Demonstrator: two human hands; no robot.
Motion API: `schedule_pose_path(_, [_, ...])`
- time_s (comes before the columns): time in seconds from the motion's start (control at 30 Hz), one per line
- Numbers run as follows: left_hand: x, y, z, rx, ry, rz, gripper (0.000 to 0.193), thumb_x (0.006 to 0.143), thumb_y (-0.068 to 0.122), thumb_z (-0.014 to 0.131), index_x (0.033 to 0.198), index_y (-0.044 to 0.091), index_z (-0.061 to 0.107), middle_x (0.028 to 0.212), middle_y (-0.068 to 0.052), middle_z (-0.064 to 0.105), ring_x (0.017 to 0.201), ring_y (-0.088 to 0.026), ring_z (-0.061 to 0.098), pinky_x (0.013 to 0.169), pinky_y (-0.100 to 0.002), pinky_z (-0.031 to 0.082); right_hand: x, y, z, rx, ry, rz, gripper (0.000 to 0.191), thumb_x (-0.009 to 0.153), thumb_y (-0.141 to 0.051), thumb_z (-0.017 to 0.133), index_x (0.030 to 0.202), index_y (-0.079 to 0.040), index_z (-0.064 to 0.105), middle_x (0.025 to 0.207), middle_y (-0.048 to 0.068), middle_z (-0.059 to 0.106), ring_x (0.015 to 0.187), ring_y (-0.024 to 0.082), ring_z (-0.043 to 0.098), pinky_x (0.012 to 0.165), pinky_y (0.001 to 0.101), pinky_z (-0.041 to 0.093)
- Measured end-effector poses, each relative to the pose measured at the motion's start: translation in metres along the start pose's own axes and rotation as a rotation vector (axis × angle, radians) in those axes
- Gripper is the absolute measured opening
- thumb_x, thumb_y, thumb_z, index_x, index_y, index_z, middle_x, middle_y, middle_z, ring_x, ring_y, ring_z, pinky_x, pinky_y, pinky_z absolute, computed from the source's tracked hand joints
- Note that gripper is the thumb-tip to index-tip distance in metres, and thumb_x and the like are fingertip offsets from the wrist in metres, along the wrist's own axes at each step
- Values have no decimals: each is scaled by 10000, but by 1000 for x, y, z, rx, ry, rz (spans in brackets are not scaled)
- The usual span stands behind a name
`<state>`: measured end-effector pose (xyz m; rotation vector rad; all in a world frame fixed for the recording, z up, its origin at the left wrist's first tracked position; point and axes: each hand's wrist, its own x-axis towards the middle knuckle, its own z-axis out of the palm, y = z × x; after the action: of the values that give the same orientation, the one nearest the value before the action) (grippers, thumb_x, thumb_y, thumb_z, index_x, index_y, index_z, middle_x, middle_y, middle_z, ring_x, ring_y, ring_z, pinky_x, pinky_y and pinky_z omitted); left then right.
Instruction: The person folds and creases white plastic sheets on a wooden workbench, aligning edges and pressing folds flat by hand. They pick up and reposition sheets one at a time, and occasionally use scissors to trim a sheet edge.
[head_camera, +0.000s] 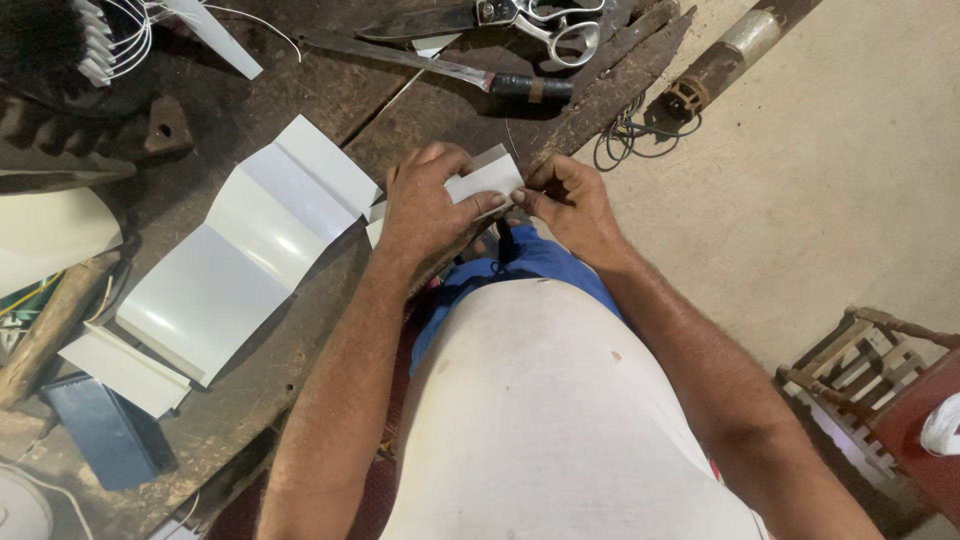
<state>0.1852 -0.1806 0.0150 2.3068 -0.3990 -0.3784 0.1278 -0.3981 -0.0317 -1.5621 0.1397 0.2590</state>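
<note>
— Dark, worn wooden surface (300, 350), scarred and dusty; what do both hands hold at its near edge?

— A small folded strip of white glossy sheet (487, 181). Left hand (428, 205) pinches its left end, thumb on top; right hand (568, 200) pinches the right corner between thumb and fingertips.

— How should one crease it well?

— Keep the edges aligned, I'd judge, and press evenly along the fold.

— How does it look?

— Smooth, stiff, pale. Farther left lies a larger creased white sheet (240, 255); beyond, a long rusty knife (440, 65) and metal shears (550, 25).
</note>
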Motion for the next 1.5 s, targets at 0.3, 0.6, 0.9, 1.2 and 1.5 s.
schedule_pose_path(0.3, [-3,10,-11,-272,-83,-110,292,797,223,858,932,33,681,982,-73,662,871,-240,697,730,-395,561,2,-10,3,228,-38,128,175,946,-9,706,1080,-35,597,929,60,698,784,125,687,669,259,570])
schedule_pose_path(0.6, [-19,7,-4,-45,95,164,304,796,272,855,1006,80,747,1178,-91,684,1056,-275,673,913,-495,487,3,-4,-4,217,-206,160,185,1028,-98,670,1162,28,667,1007,101,735,895,162,711,774,311,602])
schedule_pose_path(0.9, [-39,-7,6,-43,123,-79,273,808,342,852,980,135,803,1264,-74,631,1195,-250,587,1036,-537,403,14,-22,7,180,-248,130,647,978,-39,673,1541,36,363,1288,205,630,1055,223,673,832,350,608])
schedule_pose_path(1.2, [-35,-16,-15,-301,159,-253,421,797,388,860,1040,61,759,1014,-89,703,865,-239,723,750,-382,586,25,-34,12,184,-351,109,678,984,-122,725,1534,57,372,1160,176,664,1020,232,688,855,366,607])
schedule_pose_path(1.5, [-35,-14,-27,-516,171,-380,422,776,419,870,942,42,781,768,-103,763,676,-191,713,625,-367,568,42,-47,12,42,-485,135,479,993,-278,727,1314,54,602,1032,127,744,942,208,721,831,335,616])
